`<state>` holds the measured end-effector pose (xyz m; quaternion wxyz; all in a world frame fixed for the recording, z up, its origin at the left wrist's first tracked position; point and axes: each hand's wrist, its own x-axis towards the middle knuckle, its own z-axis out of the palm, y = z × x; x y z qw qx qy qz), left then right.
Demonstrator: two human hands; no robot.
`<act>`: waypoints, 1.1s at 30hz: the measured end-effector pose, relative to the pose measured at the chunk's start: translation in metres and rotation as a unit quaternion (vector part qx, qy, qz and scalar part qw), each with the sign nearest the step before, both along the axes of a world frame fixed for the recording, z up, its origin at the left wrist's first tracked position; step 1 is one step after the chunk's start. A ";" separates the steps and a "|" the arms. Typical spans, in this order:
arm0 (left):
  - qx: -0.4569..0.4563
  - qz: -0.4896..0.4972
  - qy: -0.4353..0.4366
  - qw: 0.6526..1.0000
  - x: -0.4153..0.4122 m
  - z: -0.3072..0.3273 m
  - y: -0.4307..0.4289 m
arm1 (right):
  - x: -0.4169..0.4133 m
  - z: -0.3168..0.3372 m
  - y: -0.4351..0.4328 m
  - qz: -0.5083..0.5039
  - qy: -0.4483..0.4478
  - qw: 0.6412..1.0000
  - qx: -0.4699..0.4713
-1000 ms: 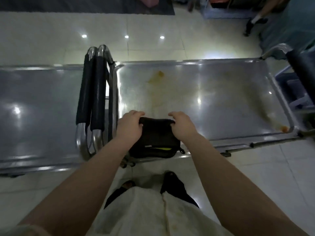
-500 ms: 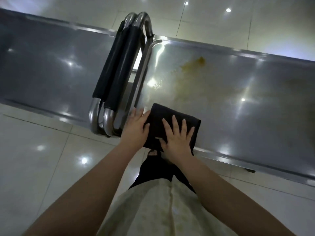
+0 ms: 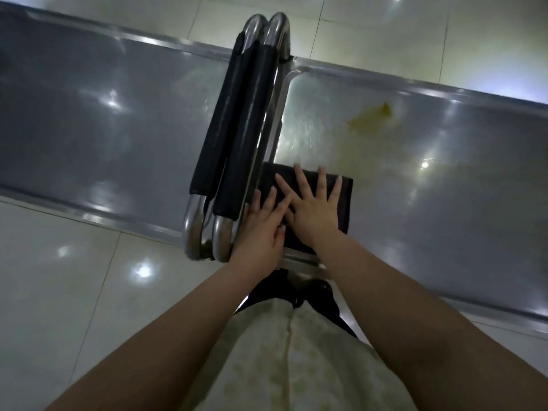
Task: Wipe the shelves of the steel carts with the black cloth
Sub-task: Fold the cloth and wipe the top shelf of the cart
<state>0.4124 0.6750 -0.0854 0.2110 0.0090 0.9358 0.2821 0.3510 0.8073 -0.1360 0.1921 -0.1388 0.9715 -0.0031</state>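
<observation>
- Head view: the cloth lies folded on the right cart shelf's near-left corner, beside the handles.
- Right hand presses it, fingers spread flat.
- Left hand rests on its left edge, fingers straight.
- A yellow stain sits farther back.

A second ago my fingers were curled over the far edge of the cloth at the near rim of the shelf. Now my left hand and right hand lie flat on it, fingers spread, the right ahead. The cloth has slid farther onto the shelf, beside the handle and nearer the stain.
</observation>
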 end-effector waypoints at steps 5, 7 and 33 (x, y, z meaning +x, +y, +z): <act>-0.077 -0.031 0.003 0.997 -0.008 -0.002 0.011 | -0.032 0.006 0.003 0.022 -0.001 0.999 -0.031; -0.127 -0.037 0.003 0.991 -0.021 -0.004 0.021 | -0.027 0.010 0.032 -0.033 0.016 0.998 -0.047; -0.251 -0.053 0.046 0.965 -0.294 -0.050 0.109 | -0.041 -0.023 0.204 -0.215 0.046 0.975 -0.012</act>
